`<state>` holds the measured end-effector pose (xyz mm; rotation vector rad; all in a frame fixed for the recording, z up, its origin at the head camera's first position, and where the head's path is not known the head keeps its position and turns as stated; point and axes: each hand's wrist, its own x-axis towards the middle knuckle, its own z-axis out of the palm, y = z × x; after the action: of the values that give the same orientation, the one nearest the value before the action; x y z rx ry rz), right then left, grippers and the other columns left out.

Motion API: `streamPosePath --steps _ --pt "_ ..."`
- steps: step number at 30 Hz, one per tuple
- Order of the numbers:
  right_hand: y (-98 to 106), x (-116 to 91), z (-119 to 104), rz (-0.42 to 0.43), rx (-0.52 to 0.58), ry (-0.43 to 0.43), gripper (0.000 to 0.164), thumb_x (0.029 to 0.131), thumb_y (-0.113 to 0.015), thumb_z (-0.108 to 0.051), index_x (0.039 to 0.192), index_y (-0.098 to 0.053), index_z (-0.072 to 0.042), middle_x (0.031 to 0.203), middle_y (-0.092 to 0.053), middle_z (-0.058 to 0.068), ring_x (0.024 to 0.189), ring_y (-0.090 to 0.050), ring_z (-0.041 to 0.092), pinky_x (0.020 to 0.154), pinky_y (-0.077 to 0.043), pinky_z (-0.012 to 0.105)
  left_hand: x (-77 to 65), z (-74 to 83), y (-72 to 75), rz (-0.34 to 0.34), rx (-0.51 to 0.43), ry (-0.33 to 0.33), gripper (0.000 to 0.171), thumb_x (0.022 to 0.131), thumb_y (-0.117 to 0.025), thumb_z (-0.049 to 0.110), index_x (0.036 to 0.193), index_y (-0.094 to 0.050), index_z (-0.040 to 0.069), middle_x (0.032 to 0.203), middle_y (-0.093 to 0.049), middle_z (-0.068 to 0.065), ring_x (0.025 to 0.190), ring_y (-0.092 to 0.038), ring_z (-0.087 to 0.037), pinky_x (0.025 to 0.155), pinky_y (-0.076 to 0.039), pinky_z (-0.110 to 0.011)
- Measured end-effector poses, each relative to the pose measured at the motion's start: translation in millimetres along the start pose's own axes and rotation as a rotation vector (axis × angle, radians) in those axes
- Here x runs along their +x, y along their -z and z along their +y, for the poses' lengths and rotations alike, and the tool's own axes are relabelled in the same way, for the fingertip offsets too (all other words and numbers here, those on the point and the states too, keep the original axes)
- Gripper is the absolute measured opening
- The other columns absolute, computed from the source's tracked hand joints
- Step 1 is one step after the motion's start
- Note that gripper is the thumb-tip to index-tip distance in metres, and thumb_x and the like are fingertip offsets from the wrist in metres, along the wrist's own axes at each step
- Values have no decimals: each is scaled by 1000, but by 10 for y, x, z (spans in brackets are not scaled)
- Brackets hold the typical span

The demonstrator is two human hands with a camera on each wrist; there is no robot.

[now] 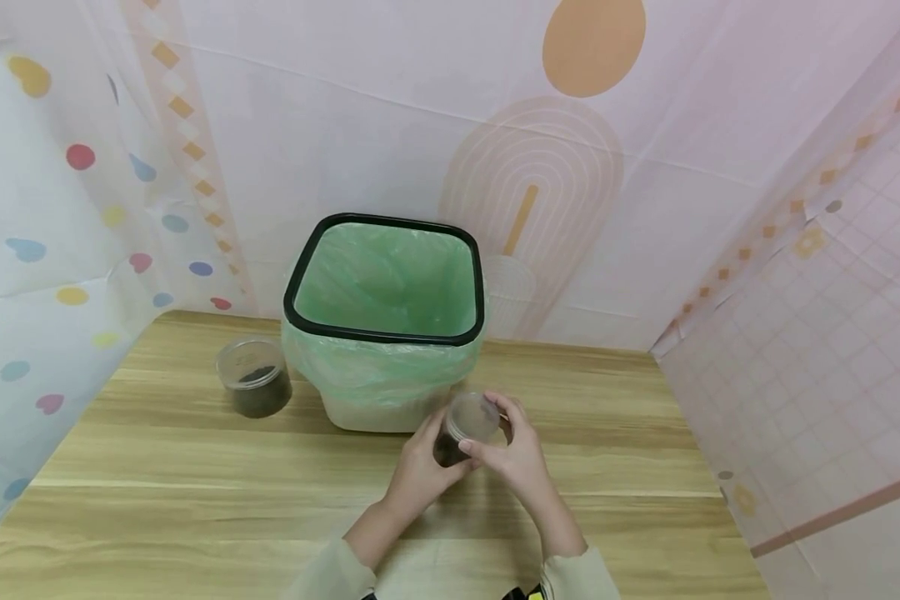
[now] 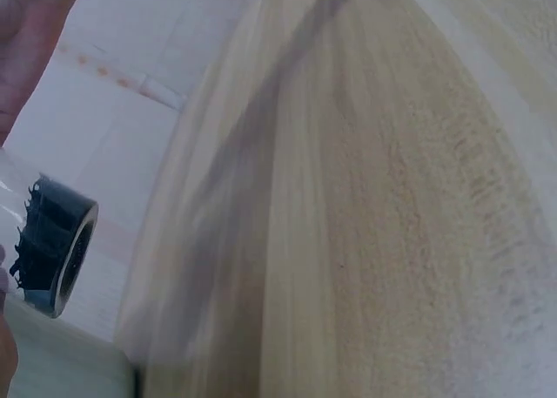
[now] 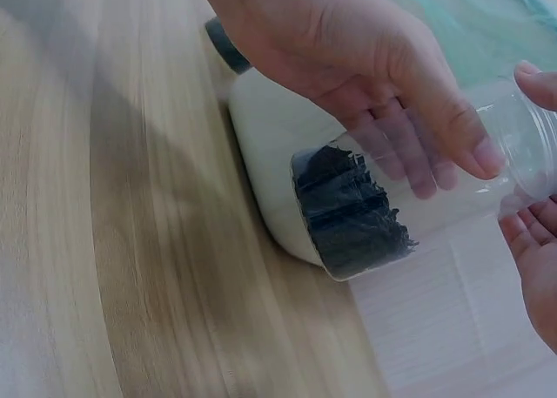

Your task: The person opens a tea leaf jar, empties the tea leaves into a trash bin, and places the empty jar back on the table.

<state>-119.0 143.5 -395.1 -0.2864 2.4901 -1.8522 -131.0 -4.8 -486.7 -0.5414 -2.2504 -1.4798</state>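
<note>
A clear plastic jar (image 1: 446, 451) with dark, ragged-edged contents at its bottom is held tilted above the table. My left hand (image 1: 418, 468) grips its body, the thumb lying along the clear side in the right wrist view. The fingers and thumb of my right hand (image 1: 523, 460) hold the round clear lid (image 1: 474, 415) at the jar's top. In the right wrist view the dark contents (image 3: 352, 211) stay at the base, and the lid end points right. The left wrist view catches only the jar's base (image 2: 57, 241) at its left edge.
Just behind the hands stands a pale bin with a black rim (image 1: 385, 337) and a green bag liner (image 1: 386, 367). Left of it is a second clear jar (image 1: 258, 387) with dark contents. Patterned cloth (image 1: 360, 108) hangs behind the wooden table (image 1: 195, 508).
</note>
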Motion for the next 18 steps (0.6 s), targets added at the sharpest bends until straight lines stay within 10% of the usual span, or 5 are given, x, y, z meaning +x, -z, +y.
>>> streamPosePath --steps 9,18 --pt "-22 -65 242 63 140 98 65 72 -79 -7 130 -50 -8 131 -50 8 120 -47 20 104 -33 24 15 169 179 -30 -7 -60 67 67 -83 33 125 -53 19 113 -56 5 100 -56 -11 83 -50 -37" --pt "7 -161 132 -34 148 85 69 78 -75 -12 137 -41 -8 138 -41 10 124 -43 24 104 -34 24 28 265 380 -59 60 -95 75 63 -86 30 126 -52 9 121 -54 -1 107 -55 -16 88 -49 -40"
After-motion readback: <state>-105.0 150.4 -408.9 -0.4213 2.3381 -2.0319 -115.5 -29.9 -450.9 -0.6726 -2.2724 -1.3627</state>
